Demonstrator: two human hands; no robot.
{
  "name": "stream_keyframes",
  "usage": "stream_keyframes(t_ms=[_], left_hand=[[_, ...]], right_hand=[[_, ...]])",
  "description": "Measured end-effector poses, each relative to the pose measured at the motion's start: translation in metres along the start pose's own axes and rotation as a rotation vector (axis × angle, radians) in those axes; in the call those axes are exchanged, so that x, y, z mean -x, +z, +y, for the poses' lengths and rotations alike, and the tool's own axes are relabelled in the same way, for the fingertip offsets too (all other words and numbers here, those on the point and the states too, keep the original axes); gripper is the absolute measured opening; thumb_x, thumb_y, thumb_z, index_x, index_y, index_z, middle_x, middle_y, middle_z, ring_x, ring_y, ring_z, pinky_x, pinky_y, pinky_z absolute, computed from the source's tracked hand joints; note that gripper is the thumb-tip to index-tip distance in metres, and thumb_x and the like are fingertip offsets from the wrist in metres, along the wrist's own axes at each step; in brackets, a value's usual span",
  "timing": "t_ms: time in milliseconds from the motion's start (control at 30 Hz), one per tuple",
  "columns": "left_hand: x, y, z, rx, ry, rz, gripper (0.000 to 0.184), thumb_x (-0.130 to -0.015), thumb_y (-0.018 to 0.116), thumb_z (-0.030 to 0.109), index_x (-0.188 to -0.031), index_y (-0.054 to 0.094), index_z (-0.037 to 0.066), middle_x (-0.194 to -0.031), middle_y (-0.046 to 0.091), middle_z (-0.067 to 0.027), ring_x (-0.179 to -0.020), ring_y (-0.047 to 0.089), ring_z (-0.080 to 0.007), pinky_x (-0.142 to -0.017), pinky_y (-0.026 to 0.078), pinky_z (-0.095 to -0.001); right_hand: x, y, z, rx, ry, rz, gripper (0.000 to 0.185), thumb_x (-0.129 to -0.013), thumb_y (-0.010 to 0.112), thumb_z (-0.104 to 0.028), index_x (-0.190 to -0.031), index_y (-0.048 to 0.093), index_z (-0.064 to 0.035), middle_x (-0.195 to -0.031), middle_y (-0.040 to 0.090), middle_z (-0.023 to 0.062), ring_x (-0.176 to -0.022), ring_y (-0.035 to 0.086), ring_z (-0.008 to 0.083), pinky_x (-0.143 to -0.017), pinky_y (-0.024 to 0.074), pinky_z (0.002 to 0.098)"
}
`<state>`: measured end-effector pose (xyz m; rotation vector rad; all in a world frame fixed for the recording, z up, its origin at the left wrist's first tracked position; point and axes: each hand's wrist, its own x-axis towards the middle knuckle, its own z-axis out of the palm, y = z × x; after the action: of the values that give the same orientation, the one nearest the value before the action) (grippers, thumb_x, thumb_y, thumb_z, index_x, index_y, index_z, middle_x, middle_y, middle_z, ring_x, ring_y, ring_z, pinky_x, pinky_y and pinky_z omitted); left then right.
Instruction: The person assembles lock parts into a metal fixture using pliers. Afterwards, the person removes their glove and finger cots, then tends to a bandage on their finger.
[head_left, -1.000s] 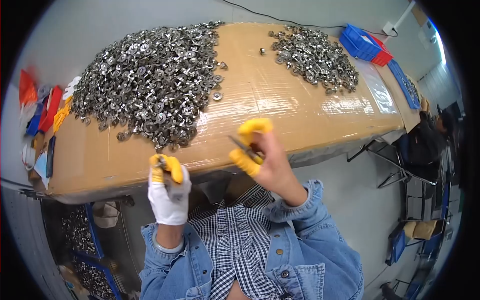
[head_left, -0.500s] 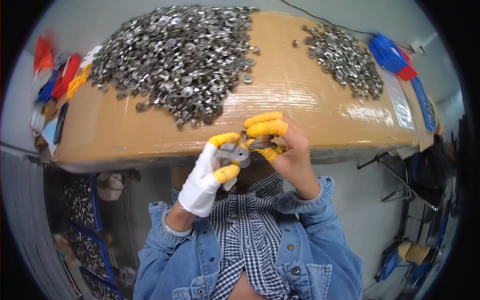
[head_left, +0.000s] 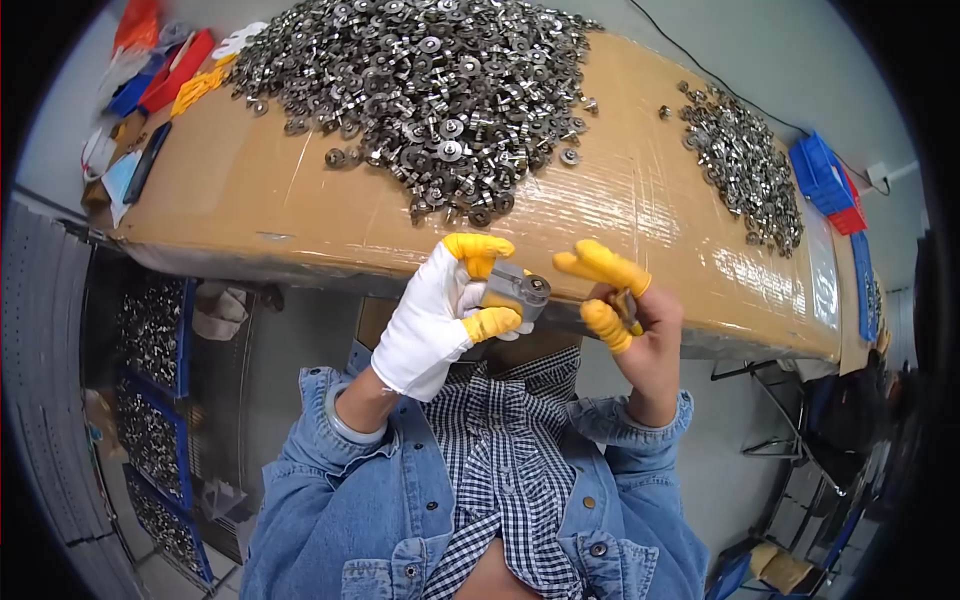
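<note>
My left hand (head_left: 425,320), in a white glove with yellow fingertips, is closed around a grey metal block (head_left: 512,289) with a rounded end. A small round metal part (head_left: 537,284) sits on that end. To the right, apart from the block, is my right hand (head_left: 652,325), wearing yellow finger covers. Its upper fingers stretch out, while a small pliers-like tool (head_left: 627,306) is held against the palm, mostly hidden by the fingers. Beyond both hands lies a large pile of small metal wheel-like parts (head_left: 430,100) on the cardboard-topped table (head_left: 610,215).
A smaller pile of metal parts (head_left: 745,170) lies at the right, near a blue bin (head_left: 822,172) and a red bin (head_left: 850,215). A dark phone-like object (head_left: 149,163) is at the left. Blue trays of parts (head_left: 155,335) stand below on the left. A black cable (head_left: 710,90) runs behind.
My right hand has moved right, away from the block, taking the tool with it. My left hand has shifted slightly right with the block. The view has turned, so the piles appear farther right.
</note>
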<state>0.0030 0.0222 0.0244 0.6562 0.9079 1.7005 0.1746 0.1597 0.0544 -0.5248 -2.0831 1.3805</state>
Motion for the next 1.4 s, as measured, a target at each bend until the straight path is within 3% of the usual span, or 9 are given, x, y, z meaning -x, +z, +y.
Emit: stream_keyframes(t_ms=[100,200,333,533,567,667,700,800,1400], left_hand=[[0.001,-0.002,-0.003,-0.002,-0.01,0.013,0.055,-0.077,0.071,-0.009,-0.123,0.045,0.004,-0.115,0.052,-0.0079,-0.1,0.062,-0.019,-0.082,0.055,-0.0302],[0.001,-0.001,-0.001,-0.004,-0.04,0.018,0.055,-0.076,0.073,-0.008,-0.121,0.045,0.004,-0.113,0.051,-0.0073,-0.099,0.062,-0.0185,-0.08,0.056,-0.029],[0.001,0.002,0.0,0.002,-0.032,0.043,0.054,-0.075,0.075,-0.007,-0.119,0.046,0.004,-0.11,0.052,-0.0074,-0.097,0.063,-0.0184,-0.077,0.056,-0.0287],[0.003,0.002,-0.003,0.015,-0.032,0.046,0.056,-0.073,0.078,-0.004,-0.118,0.046,0.004,-0.11,0.057,-0.01,-0.093,0.066,-0.02,-0.075,0.057,-0.0296],[0.003,0.003,-0.003,0.012,-0.033,0.045,0.056,-0.072,0.079,-0.003,-0.117,0.046,0.003,-0.11,0.057,-0.0101,-0.093,0.066,-0.0202,-0.075,0.057,-0.0296],[0.005,0.005,0.002,-0.021,-0.06,0.034,0.055,-0.072,0.079,-0.001,-0.117,0.048,0.004,-0.108,0.053,-0.0058,-0.096,0.061,-0.0145,-0.076,0.053,-0.0251],[0.006,0.005,0.004,-0.035,-0.073,0.031,0.054,-0.073,0.079,-0.001,-0.117,0.048,0.004,-0.107,0.051,-0.0036,-0.098,0.058,-0.0115,-0.077,0.051,-0.0228],[0.008,0.003,0.006,-0.093,-0.098,0.024,0.055,-0.072,0.081,0.002,-0.117,0.049,0.003,-0.107,0.053,-0.0037,-0.098,0.059,-0.0115,-0.077,0.051,-0.0231],[0.012,0.003,0.008,-0.325,-0.053,0.027,0.053,-0.073,0.081,0.004,-0.117,0.051,0.003,-0.104,0.057,-0.0033,-0.094,0.061,-0.009,-0.072,0.05,-0.0202]], right_hand=[[0.006,0.009,0.001,0.177,-0.139,-0.051,0.054,-0.069,0.076,0.001,-0.121,0.064,-0.0043,-0.076,0.064,0.0031,-0.065,0.059,0.0119,-0.062,0.0475,0.0234],[0.012,0.012,0.0,0.273,-0.152,0.063,0.056,-0.065,0.073,0.004,-0.119,0.065,-0.0043,-0.075,0.064,0.0046,-0.064,0.059,0.0146,-0.061,0.0482,0.0245],[0.011,0.01,-0.009,0.33,-0.192,0.055,0.047,-0.068,0.075,0.001,-0.115,0.067,-0.0031,-0.077,0.065,0.0059,-0.063,0.061,0.0159,-0.06,0.0481,0.0253],[-0.005,0.009,-0.01,0.299,-0.303,0.15,0.026,-0.074,0.078,-0.006,-0.098,0.07,-0.0013,-0.081,0.067,0.0066,-0.065,0.06,0.0141,-0.059,0.046,0.024],[-0.007,0.011,-0.015,0.241,-0.171,0.133,0.019,-0.076,0.077,-0.006,-0.093,0.07,-0.0009,-0.081,0.066,0.0061,-0.067,0.058,0.0135,-0.06,0.0443,0.0239],[-0.023,0.009,-0.001,0.065,-0.187,-0.049,0.018,-0.076,0.077,-0.006,-0.091,0.07,-0.0009,-0.083,0.065,0.0059,-0.07,0.057,0.0136,-0.062,0.0428,0.0243],[-0.024,0.009,-0.001,0.007,-0.105,-0.113,0.017,-0.076,0.077,-0.006,-0.089,0.069,0.0001,-0.084,0.065,0.0062,-0.074,0.057,0.0142,-0.064,0.0434,0.0253],[-0.026,0.008,0.005,0.01,-0.11,-0.191,0.017,-0.075,0.078,-0.006,-0.088,0.069,0.0008,-0.085,0.065,0.0064,-0.076,0.059,0.0148,-0.066,0.0451,0.0255],[-0.017,0.013,0.007,0.152,-0.121,-0.129,0.018,-0.074,0.079,-0.005,-0.085,0.066,0.0025,-0.08,0.063,0.0056,-0.071,0.059,0.013,-0.06,0.0443,0.0235]])
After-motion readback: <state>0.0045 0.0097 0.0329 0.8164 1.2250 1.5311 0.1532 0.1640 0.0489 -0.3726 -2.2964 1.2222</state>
